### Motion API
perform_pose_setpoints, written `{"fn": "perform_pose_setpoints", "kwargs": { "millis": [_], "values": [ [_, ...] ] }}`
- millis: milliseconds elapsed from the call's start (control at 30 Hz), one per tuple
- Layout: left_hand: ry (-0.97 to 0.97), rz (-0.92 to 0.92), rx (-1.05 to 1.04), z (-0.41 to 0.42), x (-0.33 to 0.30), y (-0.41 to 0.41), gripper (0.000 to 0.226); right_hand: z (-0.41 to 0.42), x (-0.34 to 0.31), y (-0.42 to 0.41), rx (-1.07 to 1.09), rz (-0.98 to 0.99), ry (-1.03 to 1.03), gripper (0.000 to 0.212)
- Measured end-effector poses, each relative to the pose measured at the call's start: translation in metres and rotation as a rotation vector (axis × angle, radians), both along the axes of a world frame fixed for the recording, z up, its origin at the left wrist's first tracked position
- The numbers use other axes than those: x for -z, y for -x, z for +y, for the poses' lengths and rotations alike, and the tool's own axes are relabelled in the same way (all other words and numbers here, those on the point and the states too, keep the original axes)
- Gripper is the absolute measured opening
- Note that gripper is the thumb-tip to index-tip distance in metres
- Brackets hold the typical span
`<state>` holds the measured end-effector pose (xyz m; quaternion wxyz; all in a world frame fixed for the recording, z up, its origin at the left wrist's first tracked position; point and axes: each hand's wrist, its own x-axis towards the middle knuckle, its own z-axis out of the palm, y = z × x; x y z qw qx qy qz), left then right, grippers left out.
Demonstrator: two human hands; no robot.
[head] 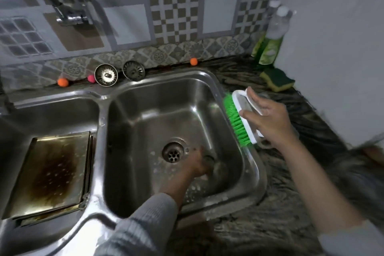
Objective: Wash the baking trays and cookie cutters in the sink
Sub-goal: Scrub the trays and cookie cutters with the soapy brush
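Right hand [268,118] has its fingers wrapped around the green scrub brush [241,118] over the sink's [257,172] rim, left hand [199,164] fingers look curled on blurry cookie cutters [216,165] beside the drain [173,153], so 1 soapy slip could drop them, while the baking trays [52,172] wait further left.

The right steel basin [158,110] lies open from above across its back and middle, down to the round drain [173,153]. Its front right corner is taken up by the left hand [199,165] on a blurred dark object. The white brush with green bristles [239,118], gripped by the right hand [268,118], overhangs the right rim. Stacked, scorched metal baking trays [52,174] fill the left basin's floor.
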<state>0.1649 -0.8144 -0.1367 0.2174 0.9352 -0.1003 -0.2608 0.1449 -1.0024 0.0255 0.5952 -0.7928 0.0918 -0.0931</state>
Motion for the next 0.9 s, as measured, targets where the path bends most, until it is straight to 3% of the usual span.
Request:
{"fn": "perform_pose_setpoints", "kwargs": {
  "millis": [133, 367, 500, 633, 733, 900],
  "values": [
    [-0.246, 0.053, 0.071, -0.035, 0.028, -0.003, 0.074, -0.046, -0.006, -0.013, 0.060, -0.016, 0.093, 0.058],
    [-0.197, 0.078, -0.077, -0.046, 0.023, -0.009, 0.068, -0.079, 0.006, -0.026, 0.005, 0.161, 0.432, 0.062],
    [0.065, 0.024, -0.218, -0.034, 0.015, -0.016, 0.037, -0.075, 0.025, -0.027, -0.060, 0.255, 0.547, 0.063],
    [0.443, 0.036, -0.438, -0.021, -0.003, -0.021, 0.038, -0.068, 0.033, -0.024, -0.097, 0.271, 0.614, 0.063],
    [0.778, 0.138, -0.610, -0.017, -0.033, -0.019, 0.026, -0.067, 0.028, -0.022, -0.059, 0.254, 0.584, 0.062],
    [1.154, 0.266, -0.655, -0.006, -0.060, -0.013, 0.028, -0.059, 0.008, -0.012, 0.011, 0.111, 0.415, 0.061]
  ]
}}
